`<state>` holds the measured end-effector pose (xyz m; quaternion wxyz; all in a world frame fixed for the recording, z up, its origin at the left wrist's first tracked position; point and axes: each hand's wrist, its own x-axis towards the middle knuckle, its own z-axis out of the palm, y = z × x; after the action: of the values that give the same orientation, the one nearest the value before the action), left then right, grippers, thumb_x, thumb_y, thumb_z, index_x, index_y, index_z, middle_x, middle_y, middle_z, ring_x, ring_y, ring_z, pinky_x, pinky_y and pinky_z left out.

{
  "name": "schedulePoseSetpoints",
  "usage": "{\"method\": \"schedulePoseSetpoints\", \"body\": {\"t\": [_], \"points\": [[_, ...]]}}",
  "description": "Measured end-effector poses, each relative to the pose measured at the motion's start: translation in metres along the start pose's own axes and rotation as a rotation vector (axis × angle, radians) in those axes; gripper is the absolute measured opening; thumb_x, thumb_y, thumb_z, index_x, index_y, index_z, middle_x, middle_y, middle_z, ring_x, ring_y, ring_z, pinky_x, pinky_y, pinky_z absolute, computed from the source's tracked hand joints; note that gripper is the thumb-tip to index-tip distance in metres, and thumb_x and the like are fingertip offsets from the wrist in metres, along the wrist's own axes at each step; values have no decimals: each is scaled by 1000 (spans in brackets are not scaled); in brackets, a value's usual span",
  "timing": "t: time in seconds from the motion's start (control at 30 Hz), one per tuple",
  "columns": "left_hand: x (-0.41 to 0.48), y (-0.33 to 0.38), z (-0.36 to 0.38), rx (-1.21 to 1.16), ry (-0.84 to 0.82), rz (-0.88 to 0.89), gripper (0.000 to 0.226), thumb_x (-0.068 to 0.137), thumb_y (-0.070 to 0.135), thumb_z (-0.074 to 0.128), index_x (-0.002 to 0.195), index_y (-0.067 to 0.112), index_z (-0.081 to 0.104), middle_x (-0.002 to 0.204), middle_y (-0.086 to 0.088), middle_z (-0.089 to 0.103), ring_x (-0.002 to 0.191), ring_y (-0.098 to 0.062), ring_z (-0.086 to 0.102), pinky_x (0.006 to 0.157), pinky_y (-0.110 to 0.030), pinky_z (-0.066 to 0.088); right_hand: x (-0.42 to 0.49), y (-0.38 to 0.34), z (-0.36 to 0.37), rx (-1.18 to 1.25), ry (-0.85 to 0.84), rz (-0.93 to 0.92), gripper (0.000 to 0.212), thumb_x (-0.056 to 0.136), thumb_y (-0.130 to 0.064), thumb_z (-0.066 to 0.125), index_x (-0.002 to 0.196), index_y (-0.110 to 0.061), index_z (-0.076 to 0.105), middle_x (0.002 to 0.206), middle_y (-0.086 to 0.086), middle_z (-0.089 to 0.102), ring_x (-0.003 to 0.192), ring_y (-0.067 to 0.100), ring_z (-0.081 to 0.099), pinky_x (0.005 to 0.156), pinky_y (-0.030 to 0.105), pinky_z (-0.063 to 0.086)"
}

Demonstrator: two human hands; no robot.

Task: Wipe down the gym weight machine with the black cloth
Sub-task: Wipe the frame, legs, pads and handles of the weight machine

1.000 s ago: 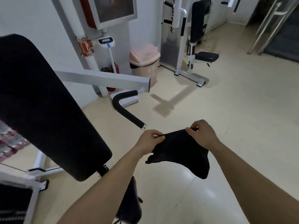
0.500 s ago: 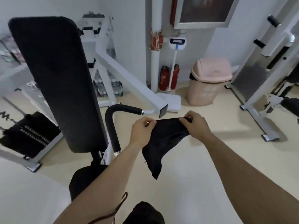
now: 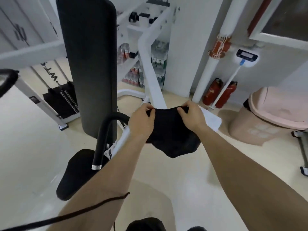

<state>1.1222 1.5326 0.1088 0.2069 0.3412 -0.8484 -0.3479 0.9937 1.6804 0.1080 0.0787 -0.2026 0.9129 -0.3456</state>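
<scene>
A pink swing-lid bin stands on the cream floor at the right, near the wall. Left of it, two red fire extinguishers stand beside a white vertical pipe that carries a red fitting. The pole of a white standing scale crosses in front of them. Packs of bottles fill white shelves behind.

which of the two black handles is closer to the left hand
The curved handle with the silver end cap, rising beside the seat pad, left of the left hand. The other handle is at the far left edge.
</scene>
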Motion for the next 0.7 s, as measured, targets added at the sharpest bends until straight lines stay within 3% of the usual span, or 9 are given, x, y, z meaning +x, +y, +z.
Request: {"method": "schedulePoseSetpoints", "body": {"t": [0.1, 0.2, 0.3, 0.37, 0.43, 0.5, 0.6, 0.7], "points": [[27, 2, 23, 110, 83, -73, 12, 99, 36, 53, 106, 33, 62, 106, 12, 68, 98, -16, 62, 81, -36, 49, 43, 5, 14, 67, -51, -24, 22, 101, -35, 54, 107, -16, 61, 109, 4, 62, 95, 20, 58, 79, 33, 43], [25, 9, 50, 241, 272, -187, 22, 96, 36, 56, 116, 31, 62, 124, 6, 60, 120, -22, 50, 99, -39, 35, 60, 12, 33, 30, -133, -28, 35, 98, -42, 55, 125, -20, 56, 129, 9, 50, 118, 28, 50, 98, 38, 43], [-2, 21, 67, 81, 463, -286, 27, 96, 27, 58, 123, 23, 61, 126, 2, 56, 118, -21, 51, 102, -38, 39, 40, 24, 39, 64, -75, -96, 48, 98, -41, 56, 136, -13, 49, 139, 11, 39, 126, 31, 39, 104, 35, 34], [-21, 31, 80, -72, 392, -367, 29, 99, 22, 53, 127, 19, 59, 127, 2, 56, 116, -16, 56, 102, -32, 43, 19, 37, 39, 268, -235, -105, 42, 101, -39, 50, 134, -13, 49, 136, 6, 41, 123, 26, 47, 102, 32, 38], [-35, 41, 92, -80, 250, -435, 37, 102, 23, 47, 138, 16, 53, 133, -1, 59, 121, -19, 56, 103, -30, 42, 1, 46, 39, 444, -520, -70, 47, 104, -42, 41, 145, -20, 41, 142, 0, 38, 127, 19, 49, 106, 36, 42], [-39, 48, 100, -19, 152, -471, 44, 105, 26, 41, 147, 16, 43, 136, -6, 59, 124, -24, 56, 104, -34, 42, -5, 52, 43, 530, -715, -62, 57, 106, -47, 32, 158, -27, 20, 158, -6, 23, 142, 14, 35, 117, 38, 32], [-28, 51, 95, 3, 35, -535, 43, 107, 34, 35, 146, 15, 39, 131, -9, 62, 121, -28, 56, 96, -35, 41, -1, 58, 59, 648, -828, -63, 66, 105, -53, 26, 159, -31, -5, 167, -12, -2, 152, 5, 6, 126, 39, 12], [-10, 47, 91, -42, -54, -584, 39, 107, 39, 33, 137, 15, 43, 120, -8, 63, 113, -27, 56, 87, -34, 38, 2, 60, 77, 738, -870, -29, 77, 85, -85, 25, 146, -59, -15, 167, -16, -6, 153, 7, 3, 125, 45, 14]]}}
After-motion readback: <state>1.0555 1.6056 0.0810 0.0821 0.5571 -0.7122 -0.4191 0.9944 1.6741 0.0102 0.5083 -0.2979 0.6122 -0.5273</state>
